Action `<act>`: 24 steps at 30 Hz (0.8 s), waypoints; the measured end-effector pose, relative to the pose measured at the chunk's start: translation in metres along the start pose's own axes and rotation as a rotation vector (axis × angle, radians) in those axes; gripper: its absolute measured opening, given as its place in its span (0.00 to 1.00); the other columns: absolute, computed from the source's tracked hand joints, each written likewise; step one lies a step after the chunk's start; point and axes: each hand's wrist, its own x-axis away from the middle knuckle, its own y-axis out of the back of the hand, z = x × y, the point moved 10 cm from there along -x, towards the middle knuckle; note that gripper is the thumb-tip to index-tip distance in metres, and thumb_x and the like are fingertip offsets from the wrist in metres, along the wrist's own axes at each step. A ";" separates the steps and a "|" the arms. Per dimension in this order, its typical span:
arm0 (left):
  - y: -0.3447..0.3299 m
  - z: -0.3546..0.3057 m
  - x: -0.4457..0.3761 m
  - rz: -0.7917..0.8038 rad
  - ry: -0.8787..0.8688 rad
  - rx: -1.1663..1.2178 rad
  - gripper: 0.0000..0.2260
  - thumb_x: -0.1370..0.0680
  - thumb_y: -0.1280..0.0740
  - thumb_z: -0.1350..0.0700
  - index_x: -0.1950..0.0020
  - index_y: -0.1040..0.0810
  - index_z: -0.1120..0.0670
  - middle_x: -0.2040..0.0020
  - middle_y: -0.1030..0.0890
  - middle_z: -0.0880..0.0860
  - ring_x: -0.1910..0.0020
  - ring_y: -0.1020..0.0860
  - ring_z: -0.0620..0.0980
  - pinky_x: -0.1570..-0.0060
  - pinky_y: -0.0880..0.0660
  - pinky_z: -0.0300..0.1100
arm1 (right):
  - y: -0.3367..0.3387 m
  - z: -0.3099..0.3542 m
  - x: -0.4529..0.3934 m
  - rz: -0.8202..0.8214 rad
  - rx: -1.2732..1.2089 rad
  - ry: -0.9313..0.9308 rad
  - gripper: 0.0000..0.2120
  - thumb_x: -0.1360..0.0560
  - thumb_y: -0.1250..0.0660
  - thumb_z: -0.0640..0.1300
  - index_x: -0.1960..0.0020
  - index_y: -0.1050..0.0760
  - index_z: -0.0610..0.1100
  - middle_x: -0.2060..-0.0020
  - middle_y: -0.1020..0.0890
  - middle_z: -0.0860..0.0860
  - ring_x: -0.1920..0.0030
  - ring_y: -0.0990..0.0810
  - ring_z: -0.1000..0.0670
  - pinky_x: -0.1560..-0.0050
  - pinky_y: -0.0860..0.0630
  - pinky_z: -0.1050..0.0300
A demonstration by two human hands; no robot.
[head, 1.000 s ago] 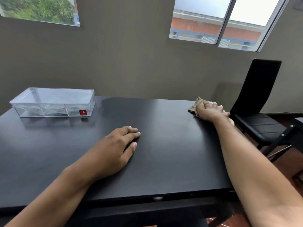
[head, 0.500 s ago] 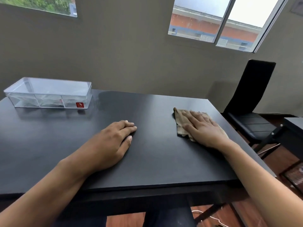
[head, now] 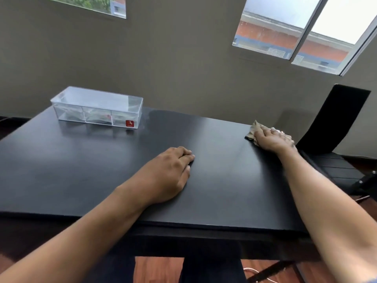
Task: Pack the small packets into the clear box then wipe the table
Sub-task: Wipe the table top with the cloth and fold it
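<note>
Across the middle of the frame lies a matte black rectangular table top (head: 224,180), its near edge running along the lower part of the picture and its far edge meeting a grey wall (head: 183,68). At the upper left of the table stands a clear plastic rectangular box (head: 98,107) with inner dividers and a small red label on its front right corner; small packets (head: 102,118) show dimly through its walls, though their number cannot be told. The box sits close to the far edge, well apart from both hands.

The left hand (head: 169,174) lies flat, palm down, on the bare centre of the table, fingers together and holding nothing. The right hand (head: 271,139) is at the far right corner of the table, close to the right edge, pressing down on a crumpled beige cloth (head: 254,130); whether the fingers clutch the cloth or only press on it cannot be told. Part of the cloth sticks out to the left of the hand and part beyond the fingertips.

Between the two hands, and between the left hand and the box, the dark surface is open. Just past the right edge stands a black padded chair (head: 334,119). At the upper right of the frame is a window (head: 306,31).
</note>
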 end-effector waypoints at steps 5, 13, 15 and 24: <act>0.002 0.000 0.001 0.005 -0.008 0.002 0.25 0.18 0.49 0.47 0.24 0.29 0.53 0.27 0.29 0.47 0.26 0.34 0.45 0.25 0.39 0.38 | -0.037 0.126 0.034 0.034 0.076 0.301 0.39 0.27 0.62 0.76 0.18 0.49 0.64 0.16 0.45 0.53 0.16 0.48 0.45 0.18 0.55 0.43; 0.000 -0.002 0.002 -0.008 -0.021 -0.016 0.25 0.18 0.49 0.48 0.24 0.29 0.53 0.27 0.29 0.47 0.26 0.34 0.44 0.26 0.44 0.33 | -0.029 0.053 0.164 0.124 0.107 0.636 0.34 0.25 0.56 0.76 0.20 0.51 0.71 0.18 0.48 0.65 0.17 0.54 0.58 0.18 0.56 0.52; -0.001 -0.002 0.000 -0.004 -0.021 -0.023 0.26 0.18 0.50 0.47 0.24 0.30 0.54 0.27 0.29 0.47 0.26 0.35 0.44 0.27 0.46 0.31 | -0.009 -0.015 0.162 0.061 0.096 0.527 0.38 0.28 0.58 0.80 0.21 0.46 0.70 0.18 0.43 0.62 0.17 0.48 0.55 0.19 0.51 0.48; -0.003 0.000 0.000 0.027 -0.011 -0.027 0.27 0.19 0.50 0.46 0.24 0.29 0.54 0.27 0.29 0.49 0.27 0.33 0.46 0.30 0.47 0.31 | 0.000 -0.085 0.151 -0.020 0.110 0.109 0.38 0.28 0.61 0.77 0.19 0.55 0.69 0.16 0.46 0.55 0.16 0.48 0.45 0.19 0.52 0.35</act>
